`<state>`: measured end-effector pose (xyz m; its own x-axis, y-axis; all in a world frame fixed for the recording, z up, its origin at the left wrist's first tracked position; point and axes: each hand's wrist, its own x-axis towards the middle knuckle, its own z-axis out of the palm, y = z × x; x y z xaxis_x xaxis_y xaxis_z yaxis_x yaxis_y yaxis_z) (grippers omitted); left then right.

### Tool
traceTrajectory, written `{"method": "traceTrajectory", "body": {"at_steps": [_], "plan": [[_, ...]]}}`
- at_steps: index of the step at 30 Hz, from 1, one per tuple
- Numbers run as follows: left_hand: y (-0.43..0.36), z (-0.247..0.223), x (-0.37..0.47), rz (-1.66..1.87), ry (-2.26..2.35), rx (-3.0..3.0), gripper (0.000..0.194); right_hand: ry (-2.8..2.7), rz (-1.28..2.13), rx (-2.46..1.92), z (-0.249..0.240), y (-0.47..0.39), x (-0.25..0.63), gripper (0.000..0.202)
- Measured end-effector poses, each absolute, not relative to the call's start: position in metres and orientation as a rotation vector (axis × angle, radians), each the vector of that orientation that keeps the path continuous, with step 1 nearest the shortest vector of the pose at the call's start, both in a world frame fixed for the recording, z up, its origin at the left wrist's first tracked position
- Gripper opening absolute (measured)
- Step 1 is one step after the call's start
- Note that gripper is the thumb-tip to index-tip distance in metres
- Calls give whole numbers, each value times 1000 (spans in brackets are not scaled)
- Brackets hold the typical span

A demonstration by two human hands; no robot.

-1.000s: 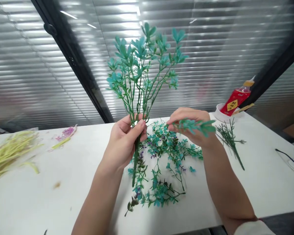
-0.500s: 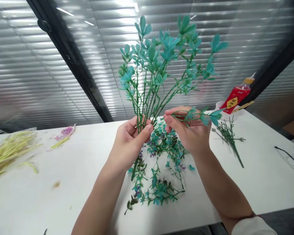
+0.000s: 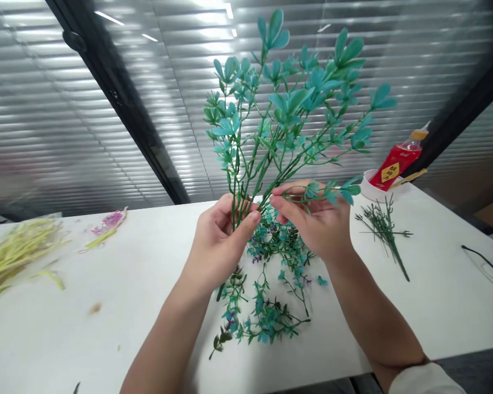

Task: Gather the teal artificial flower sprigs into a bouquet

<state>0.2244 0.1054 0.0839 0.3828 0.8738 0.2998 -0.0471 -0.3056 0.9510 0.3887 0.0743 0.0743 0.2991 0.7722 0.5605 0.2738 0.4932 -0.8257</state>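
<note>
A spray of artificial stems with teal leaves point(image 3: 287, 104) stands upright above the table, its lower stems gripped between thumb and fingers of my left hand point(image 3: 224, 241). Close to its right, my right hand point(image 3: 318, 219) pinches a small leafy sprig point(image 3: 331, 192) that points to the right. The thumb and fingertips of that hand are near the base of the bunch; whether the sprig joins it I cannot tell. Below both hands lie loose teal and purple sprigs point(image 3: 273, 320) on the white table point(image 3: 148, 306).
Bare green stems point(image 3: 384, 232) lie at the right, beside dark glasses point(image 3: 482, 262). Behind them a red bottle point(image 3: 396, 164) leans in a white container point(image 3: 376, 191). Yellow strips point(image 3: 20, 249) and a pink-purple bundle point(image 3: 110, 220) are at the left. Blinds point(image 3: 181, 98) rise behind.
The bunch in my left hand has tilted to the right and its leaves look larger. My right hand, with the sprig, has moved slightly left, closer to the stems.
</note>
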Motion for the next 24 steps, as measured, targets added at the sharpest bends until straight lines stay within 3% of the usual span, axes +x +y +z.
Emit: {"method": "traceTrajectory", "body": {"at_steps": [24], "plan": [[101, 83, 227, 1131, 825, 1656, 19, -1227, 652, -1119, 83, 73, 388, 8]]}}
